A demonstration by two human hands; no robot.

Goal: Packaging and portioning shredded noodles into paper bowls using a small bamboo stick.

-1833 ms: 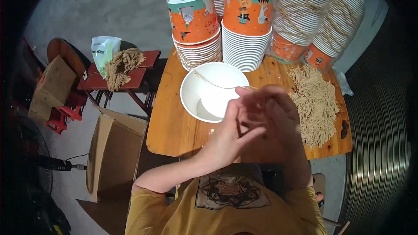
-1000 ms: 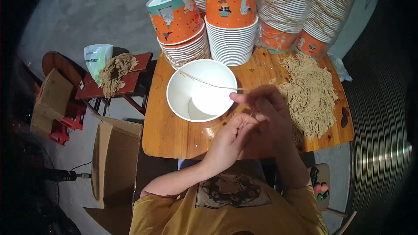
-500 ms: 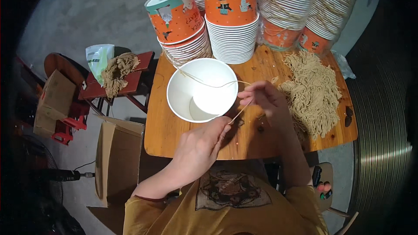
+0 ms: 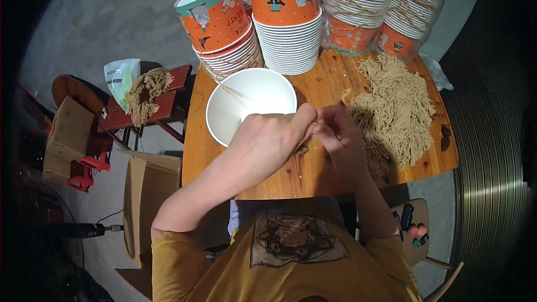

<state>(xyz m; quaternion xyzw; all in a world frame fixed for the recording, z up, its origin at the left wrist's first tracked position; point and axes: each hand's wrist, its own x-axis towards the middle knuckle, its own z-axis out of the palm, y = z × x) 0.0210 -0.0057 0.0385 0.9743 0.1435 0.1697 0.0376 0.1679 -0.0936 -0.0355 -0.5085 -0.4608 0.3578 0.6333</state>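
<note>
A white paper bucket [image 4: 221, 114] stands on the wooden table with its open mouth towards me. Thin strands of beige cord [image 4: 234, 91] show at its far rim. In front of the bucket, my left hand [image 4: 274, 140] and my right hand [image 4: 340, 141] meet with fingertips pinched together. Between them the cord is almost wholly hidden by the fingers. My left hand covers the bucket's near right edge. To the right of my right hand lies a loose heap of beige cords [image 4: 400, 112].
Stacks of orange and white paper buckets [image 4: 288, 39] line the table's far side, some in clear plastic [image 4: 358, 0]. At left, a red bench [image 4: 170, 98] bears another bundle of cords [image 4: 146, 95] and a plastic bag [image 4: 120, 81]. An open cardboard box [image 4: 145, 196] stands below.
My left hand has moved up and right to meet my right hand. The length of cord that stretched between them and across the bucket's mouth is now mostly out of sight.
</note>
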